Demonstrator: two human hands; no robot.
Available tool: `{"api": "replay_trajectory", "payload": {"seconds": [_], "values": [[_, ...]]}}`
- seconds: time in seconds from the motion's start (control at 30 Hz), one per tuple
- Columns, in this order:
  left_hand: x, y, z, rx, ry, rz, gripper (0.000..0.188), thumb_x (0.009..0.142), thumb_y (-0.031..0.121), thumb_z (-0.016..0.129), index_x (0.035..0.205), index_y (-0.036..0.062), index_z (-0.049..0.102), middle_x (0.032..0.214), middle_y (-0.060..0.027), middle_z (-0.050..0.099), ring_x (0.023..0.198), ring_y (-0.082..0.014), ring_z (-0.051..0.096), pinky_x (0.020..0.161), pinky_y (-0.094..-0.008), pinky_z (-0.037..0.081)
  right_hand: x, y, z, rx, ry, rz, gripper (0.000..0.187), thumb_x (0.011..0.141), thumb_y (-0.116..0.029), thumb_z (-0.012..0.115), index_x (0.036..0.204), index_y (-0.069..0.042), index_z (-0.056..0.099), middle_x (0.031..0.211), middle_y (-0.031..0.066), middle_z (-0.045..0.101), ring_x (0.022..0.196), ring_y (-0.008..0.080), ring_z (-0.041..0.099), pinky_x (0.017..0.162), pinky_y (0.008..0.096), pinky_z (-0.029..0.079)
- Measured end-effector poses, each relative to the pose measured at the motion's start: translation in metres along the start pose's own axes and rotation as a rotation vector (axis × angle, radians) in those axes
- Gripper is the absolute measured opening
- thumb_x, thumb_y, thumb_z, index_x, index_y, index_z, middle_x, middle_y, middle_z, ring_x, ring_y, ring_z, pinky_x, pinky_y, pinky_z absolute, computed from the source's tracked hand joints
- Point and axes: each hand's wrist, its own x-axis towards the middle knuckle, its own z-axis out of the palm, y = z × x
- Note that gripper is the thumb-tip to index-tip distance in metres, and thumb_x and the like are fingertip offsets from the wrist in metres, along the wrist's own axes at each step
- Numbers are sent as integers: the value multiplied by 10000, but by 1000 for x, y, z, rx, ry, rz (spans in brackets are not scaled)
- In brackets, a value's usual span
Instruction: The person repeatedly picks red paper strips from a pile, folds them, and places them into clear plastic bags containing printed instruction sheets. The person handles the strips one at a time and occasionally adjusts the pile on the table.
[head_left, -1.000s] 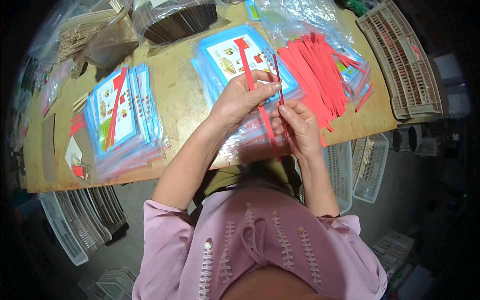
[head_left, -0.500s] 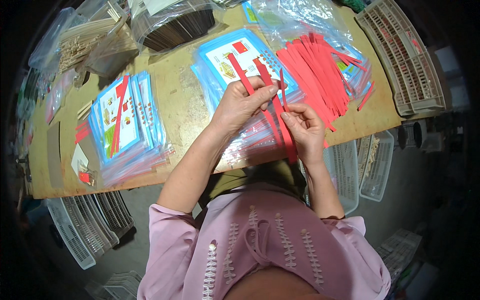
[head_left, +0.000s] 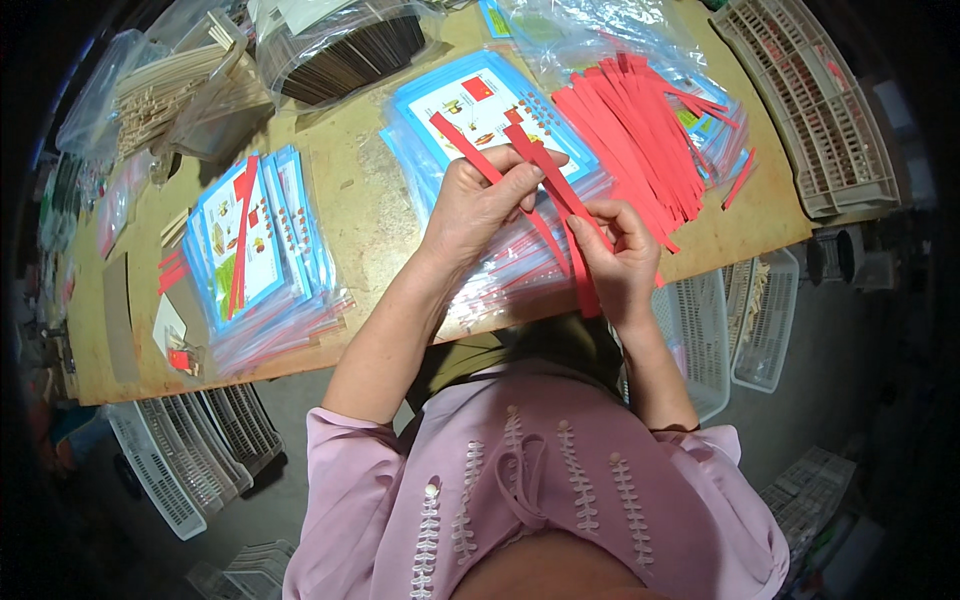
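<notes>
My left hand (head_left: 478, 208) is closed with thumb against fingers on flat red strips (head_left: 470, 146), which fan out above and hang below it. My right hand (head_left: 618, 256) pinches a red strip (head_left: 590, 226) just to the right, and that strip slants up toward my left fingers. Beneath both hands lies a stack of clear bags with blue-edged printed cards (head_left: 425, 88). A loose heap of red strips (head_left: 640, 140) spreads beyond my right hand. To the left, another stack of bagged cards (head_left: 212, 225) has red strips (head_left: 240, 240) lying across its top.
Thin wooden sticks (head_left: 170, 95) fill a bag at the far left. Beside it, a plastic bag holds a dense row of dark flat pieces (head_left: 350, 60). A beige slotted basket (head_left: 815, 110) stands at the table's right edge. Plastic baskets (head_left: 690, 335) sit below the table (head_left: 355, 190).
The strip in my right hand has gone from nearly upright to slanting left, against the other strips. The strips in my left hand lean further left. The view has shifted slightly.
</notes>
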Motion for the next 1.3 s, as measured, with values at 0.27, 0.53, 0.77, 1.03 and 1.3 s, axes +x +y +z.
{"api": "replay_trajectory", "payload": {"seconds": [0.27,0.53,0.77,1.03,1.3], "values": [[1,0,1,42,58,-32,232,958,217,632,1020,8,709,622,35,529,552,-29,437,498,-179,319,1,7,-2,119,0,33,112,889,6,670,995,34,645,886,45,690,798,69,629,721,214,513],[0,2,5,75,58,-10,228,949,228,647,1006,20,723,626,41,527,562,-27,426,510,-189,318,1,0,-5,274,-33,172,118,950,-50,621,1021,33,665,874,48,688,733,40,590,655,172,471],[-1,4,4,88,56,-27,221,933,215,668,1012,21,738,662,38,546,620,-29,453,562,-190,339,1,3,-8,222,-53,159,139,951,-68,627,1042,24,677,880,15,678,762,36,569,686,187,470],[-1,2,4,67,29,3,224,925,204,677,1034,15,727,666,28,558,599,-35,469,532,-194,352,1,4,-8,237,-57,179,144,941,-76,644,1035,27,684,883,6,672,798,42,576,724,194,476],[-2,2,6,70,15,20,192,919,191,686,974,14,736,694,16,601,620,-41,492,555,-202,386,1,2,-6,252,-66,198,155,953,-85,627,1046,32,670,866,13,671,807,56,593,724,206,487]]}}
